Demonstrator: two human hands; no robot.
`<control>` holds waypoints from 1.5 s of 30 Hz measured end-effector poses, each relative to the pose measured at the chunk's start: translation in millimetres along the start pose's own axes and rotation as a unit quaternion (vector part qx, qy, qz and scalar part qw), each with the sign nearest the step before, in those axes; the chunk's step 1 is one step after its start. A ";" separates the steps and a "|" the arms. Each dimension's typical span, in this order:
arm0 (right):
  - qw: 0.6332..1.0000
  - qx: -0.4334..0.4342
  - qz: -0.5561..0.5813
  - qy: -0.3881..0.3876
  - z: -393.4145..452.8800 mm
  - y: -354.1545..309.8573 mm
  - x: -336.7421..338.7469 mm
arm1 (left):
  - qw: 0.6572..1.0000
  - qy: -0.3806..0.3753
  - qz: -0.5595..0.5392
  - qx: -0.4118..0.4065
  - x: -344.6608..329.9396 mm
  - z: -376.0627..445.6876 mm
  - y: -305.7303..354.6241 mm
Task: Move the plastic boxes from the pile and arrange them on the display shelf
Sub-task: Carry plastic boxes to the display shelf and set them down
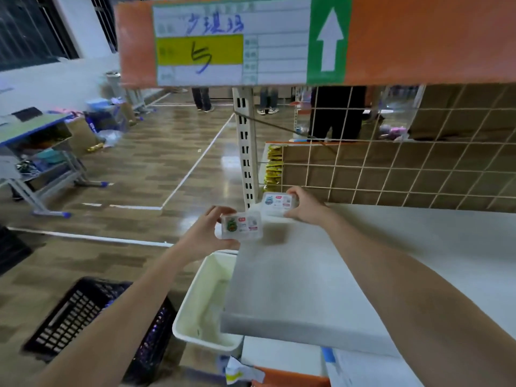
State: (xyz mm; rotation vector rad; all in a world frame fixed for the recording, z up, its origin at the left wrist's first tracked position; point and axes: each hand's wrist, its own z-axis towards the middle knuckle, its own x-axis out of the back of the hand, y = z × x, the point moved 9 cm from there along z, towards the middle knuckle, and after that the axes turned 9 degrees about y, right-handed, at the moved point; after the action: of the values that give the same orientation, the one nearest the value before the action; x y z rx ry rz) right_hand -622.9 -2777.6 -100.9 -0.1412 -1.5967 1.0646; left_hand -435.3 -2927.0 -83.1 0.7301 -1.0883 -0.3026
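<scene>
Two small clear plastic boxes with printed labels are at the far left corner of the white display shelf (pixel 321 275). My left hand (pixel 208 233) grips the nearer box with a green label (pixel 242 226), holding it at the shelf's left edge. My right hand (pixel 303 208) grips the farther box with a blue label (pixel 276 203), which sits at the shelf's back left corner beside the white upright post (pixel 245 152). Both forearms reach forward over the shelf and the bins below.
A white plastic tub (pixel 201 303) stands below the shelf's left edge, with a black crate (pixel 83 311) to its left. A wire grid backs the shelf with cardboard (pixel 405 174) behind it. An orange shelf with a label sign (pixel 231 43) hangs overhead. People's legs stand beyond; a desk (pixel 36 146) is left.
</scene>
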 end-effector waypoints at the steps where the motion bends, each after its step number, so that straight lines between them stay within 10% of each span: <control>1: 1.000 -0.003 -0.002 0.000 3.3 0.0 -1.9 | 1.000 -0.001 0.002 0.000 -2.3 1.0 -4.5; 45: 0.997 -0.060 -0.036 0.011 6.4 59.8 26.4 | 0.995 -0.045 -0.049 0.074 -64.0 54.2 -9.9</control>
State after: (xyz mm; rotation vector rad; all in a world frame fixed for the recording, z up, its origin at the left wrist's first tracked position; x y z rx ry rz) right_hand -663.4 -2730.6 -122.5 -0.1738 -1.6335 0.9086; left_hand -510.9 -2919.4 -119.9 0.9114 -1.1705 -0.3434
